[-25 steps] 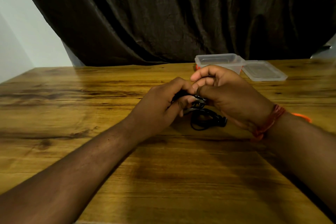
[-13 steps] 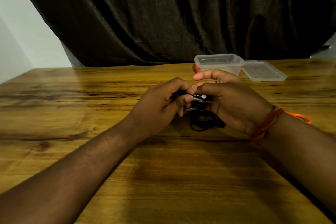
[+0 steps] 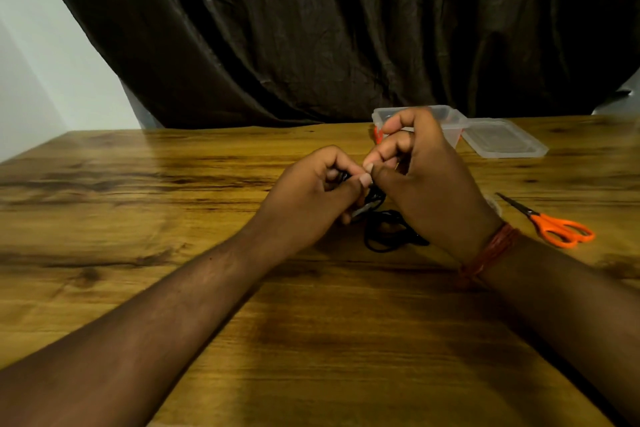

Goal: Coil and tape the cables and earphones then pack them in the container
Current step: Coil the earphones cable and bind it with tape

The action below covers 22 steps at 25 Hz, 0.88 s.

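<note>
A black cable (image 3: 384, 236) hangs in loose loops between my two hands, its lower loops resting on the wooden table (image 3: 173, 218). My left hand (image 3: 311, 198) pinches the cable's upper part between thumb and fingers. My right hand (image 3: 422, 177) is closed on the cable right beside the left thumb, with its index finger raised. Most of the gripped section is hidden by fingers. The clear plastic container (image 3: 450, 118) stands at the table's far edge, partly behind my right hand.
The container's clear lid (image 3: 502, 139) lies flat just right of it. Orange-handled scissors (image 3: 554, 225) lie on the table right of my right wrist. Something orange (image 3: 377, 135) shows beside the container's left side. A dark curtain (image 3: 311, 28) hangs behind the table.
My right hand has lifted and its fingers have risen in front of the container. The scissors, earlier mostly hidden by my right wrist, now show. The left hand has stayed in place.
</note>
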### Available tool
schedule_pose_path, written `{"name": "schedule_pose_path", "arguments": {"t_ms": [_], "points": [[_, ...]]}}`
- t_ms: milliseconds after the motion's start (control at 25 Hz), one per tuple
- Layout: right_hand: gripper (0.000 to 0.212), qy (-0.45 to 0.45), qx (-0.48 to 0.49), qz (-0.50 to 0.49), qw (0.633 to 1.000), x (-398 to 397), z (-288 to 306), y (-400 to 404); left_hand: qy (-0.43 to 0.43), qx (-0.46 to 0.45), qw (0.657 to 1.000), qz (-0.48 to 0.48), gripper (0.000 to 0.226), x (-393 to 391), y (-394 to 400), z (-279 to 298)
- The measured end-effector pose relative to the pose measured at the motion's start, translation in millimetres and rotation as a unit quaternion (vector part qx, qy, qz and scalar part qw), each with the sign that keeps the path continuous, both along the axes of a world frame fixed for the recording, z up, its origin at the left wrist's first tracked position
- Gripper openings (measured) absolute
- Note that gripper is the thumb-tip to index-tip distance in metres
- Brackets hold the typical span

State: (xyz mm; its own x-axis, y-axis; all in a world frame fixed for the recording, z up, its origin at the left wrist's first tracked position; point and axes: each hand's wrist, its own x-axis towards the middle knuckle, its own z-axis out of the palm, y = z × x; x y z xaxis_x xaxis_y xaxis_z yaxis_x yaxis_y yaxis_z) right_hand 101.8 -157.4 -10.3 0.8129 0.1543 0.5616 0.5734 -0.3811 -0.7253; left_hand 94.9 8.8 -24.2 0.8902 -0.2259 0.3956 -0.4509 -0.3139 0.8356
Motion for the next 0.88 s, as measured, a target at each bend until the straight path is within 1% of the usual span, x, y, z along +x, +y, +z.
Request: {"name": "schedule_pose_path", "arguments": {"t_ms": [200, 320, 640, 880], "points": [[0.035, -0.061, -0.023, -0.006, 0.998, 2.6, -2.8, 2.5, 0.085, -0.124, 0.988, -0.020, 0.007, -0.7, -2.7, 0.6], [0.036, -0.097, -0.050, -0.003, 0.994, 3.0, -3.3, 2.8, 0.117, -0.169, 0.978, -0.025, 0.009, -1.0, -3.3, 1.0], [0.040, -0.124, -0.099, 0.015, 0.987, 4.3, -0.8, -1.2, 0.182, -0.226, 0.957, -0.029, 0.011, 0.6, -0.8, -1.6], [0.042, -0.154, -0.167, 0.008, 0.974, 1.5, 4.8, -2.7, 0.190, -0.245, 0.950, -0.029, 0.016, 2.7, 0.1, -2.8]]}}
